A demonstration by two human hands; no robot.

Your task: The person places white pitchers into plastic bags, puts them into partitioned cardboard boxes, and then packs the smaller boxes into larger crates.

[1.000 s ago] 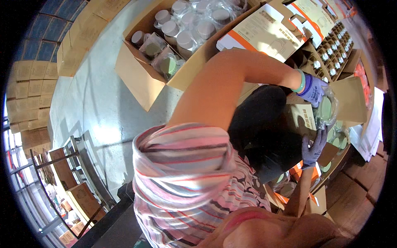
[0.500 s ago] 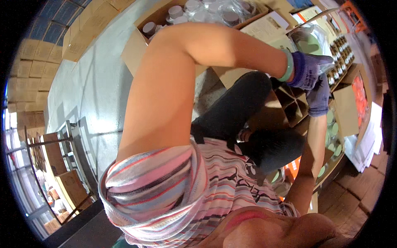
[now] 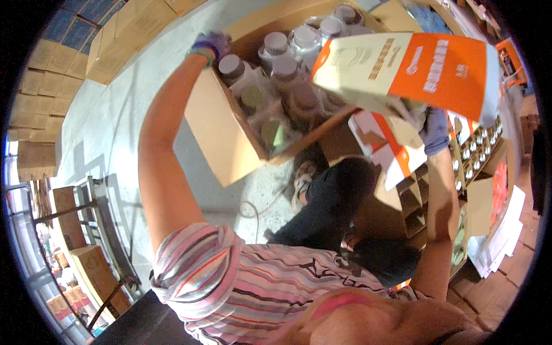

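From where I'm standing, the person has on a loose short-sleeved top (image 3: pixel 282 273) in thin wavy stripes of pink, white, grey, red and black, with dark lettering (image 3: pixel 322 270) printed across the front. The wide left sleeve (image 3: pixel 198 259) carries the same stripes. Below it come plain black trousers (image 3: pixel 339 192). The left hand (image 3: pixel 217 45) wears a purple glove with a deeper violet cuff, and beside that sits a pale green bangle (image 3: pixel 202 56). The right hand (image 3: pixel 435 132) has a greyish-purple glove. Light-coloured footwear (image 3: pixel 302 183) shows, its details too small to tell.
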